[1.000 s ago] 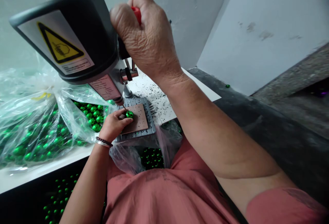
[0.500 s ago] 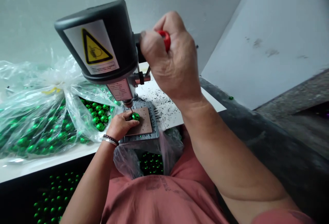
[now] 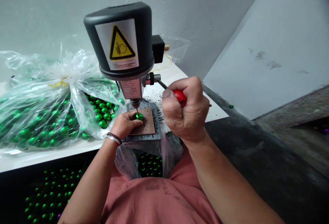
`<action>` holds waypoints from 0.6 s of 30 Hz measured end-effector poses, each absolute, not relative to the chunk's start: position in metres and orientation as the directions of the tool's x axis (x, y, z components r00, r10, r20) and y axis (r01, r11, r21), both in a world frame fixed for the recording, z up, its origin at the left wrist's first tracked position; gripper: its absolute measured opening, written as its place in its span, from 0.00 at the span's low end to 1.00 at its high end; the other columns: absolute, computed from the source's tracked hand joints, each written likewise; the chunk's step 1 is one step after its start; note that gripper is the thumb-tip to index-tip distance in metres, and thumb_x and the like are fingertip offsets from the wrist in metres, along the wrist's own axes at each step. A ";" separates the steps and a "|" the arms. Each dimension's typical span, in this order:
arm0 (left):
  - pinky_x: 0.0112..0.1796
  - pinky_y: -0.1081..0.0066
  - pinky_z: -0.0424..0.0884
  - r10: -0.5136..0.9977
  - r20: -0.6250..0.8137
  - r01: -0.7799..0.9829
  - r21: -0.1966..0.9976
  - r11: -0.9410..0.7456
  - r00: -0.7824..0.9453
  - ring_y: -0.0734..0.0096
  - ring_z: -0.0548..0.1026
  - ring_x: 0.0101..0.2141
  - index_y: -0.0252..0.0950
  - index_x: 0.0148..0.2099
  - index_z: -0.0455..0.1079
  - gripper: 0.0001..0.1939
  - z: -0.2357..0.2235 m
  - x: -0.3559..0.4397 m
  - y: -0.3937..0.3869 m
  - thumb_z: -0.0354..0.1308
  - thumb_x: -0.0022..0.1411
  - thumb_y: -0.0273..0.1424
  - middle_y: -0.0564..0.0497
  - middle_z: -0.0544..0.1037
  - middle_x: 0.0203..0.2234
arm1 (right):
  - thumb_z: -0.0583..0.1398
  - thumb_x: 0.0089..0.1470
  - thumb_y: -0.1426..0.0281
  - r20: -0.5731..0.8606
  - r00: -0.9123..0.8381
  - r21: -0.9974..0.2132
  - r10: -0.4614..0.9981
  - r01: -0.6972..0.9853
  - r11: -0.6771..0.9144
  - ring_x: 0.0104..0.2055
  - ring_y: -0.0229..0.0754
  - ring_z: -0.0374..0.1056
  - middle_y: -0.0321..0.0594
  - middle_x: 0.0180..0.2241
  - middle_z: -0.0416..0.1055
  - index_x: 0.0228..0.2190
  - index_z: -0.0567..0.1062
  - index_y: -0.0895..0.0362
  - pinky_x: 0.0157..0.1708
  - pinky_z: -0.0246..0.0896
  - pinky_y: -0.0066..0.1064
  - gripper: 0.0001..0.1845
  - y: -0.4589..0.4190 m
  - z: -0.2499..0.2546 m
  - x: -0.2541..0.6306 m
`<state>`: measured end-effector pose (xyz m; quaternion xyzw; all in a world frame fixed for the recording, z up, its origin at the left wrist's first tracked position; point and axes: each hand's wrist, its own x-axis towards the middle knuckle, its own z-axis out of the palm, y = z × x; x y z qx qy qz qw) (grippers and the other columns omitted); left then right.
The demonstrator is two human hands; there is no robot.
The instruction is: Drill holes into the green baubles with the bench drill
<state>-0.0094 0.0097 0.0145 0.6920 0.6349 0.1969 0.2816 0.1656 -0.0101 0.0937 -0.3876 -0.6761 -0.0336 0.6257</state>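
salmon-pink tee (image 3: 156, 203) at 6 o'clock, loose and kinda wrinkly, faint dark print on the chest, dark beaded bracelet (image 3: 114, 137) and shiny silver bangle (image 3: 110, 139) just behind the left hand (image 3: 124, 124), bare forearms, creased knuckles on the right hand (image 3: 185, 109)

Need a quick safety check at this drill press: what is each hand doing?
Left hand: holding a shiny green ball.
Right hand: closed on the red drill-press handle.

I counted two hands (image 3: 154, 114) on my feed, one bench drill (image 3: 118, 42) and one red lever grip (image 3: 180, 98). One green bead (image 3: 139, 116) sat under the bit, one loose bead (image 3: 231, 106) lay on the dark ledge (image 3: 257, 138), and one plastic bag (image 3: 43, 107) held more green beads than I could count.
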 end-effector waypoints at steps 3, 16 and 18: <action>0.44 0.70 0.65 0.989 -0.094 0.764 0.644 -0.030 0.117 0.64 0.73 0.42 0.43 0.47 0.73 0.20 0.016 -0.009 0.009 0.59 0.49 0.38 0.55 0.78 0.42 | 0.52 0.52 0.70 0.873 0.094 -0.443 0.479 0.562 0.698 0.23 0.31 0.58 0.29 0.19 0.57 0.27 0.62 0.54 0.25 0.56 0.27 0.03 -0.012 0.089 0.165; 0.41 0.71 0.67 0.993 -0.067 0.735 0.678 -0.024 0.095 0.64 0.74 0.40 0.41 0.43 0.75 0.17 0.020 -0.007 0.004 0.60 0.48 0.34 0.54 0.78 0.40 | 0.52 0.52 0.71 0.878 0.165 -0.459 0.450 0.556 0.693 0.23 0.31 0.58 0.32 0.22 0.61 0.30 0.63 0.54 0.23 0.56 0.27 0.01 -0.014 0.070 0.158; 0.41 0.70 0.67 0.992 -0.057 0.726 0.686 -0.041 0.110 0.63 0.74 0.40 0.41 0.42 0.75 0.16 0.018 -0.007 0.004 0.60 0.48 0.34 0.53 0.78 0.39 | 0.52 0.52 0.71 0.876 0.174 -0.464 0.450 0.555 0.690 0.23 0.32 0.59 0.32 0.23 0.62 0.30 0.63 0.54 0.24 0.56 0.27 0.01 -0.014 0.067 0.157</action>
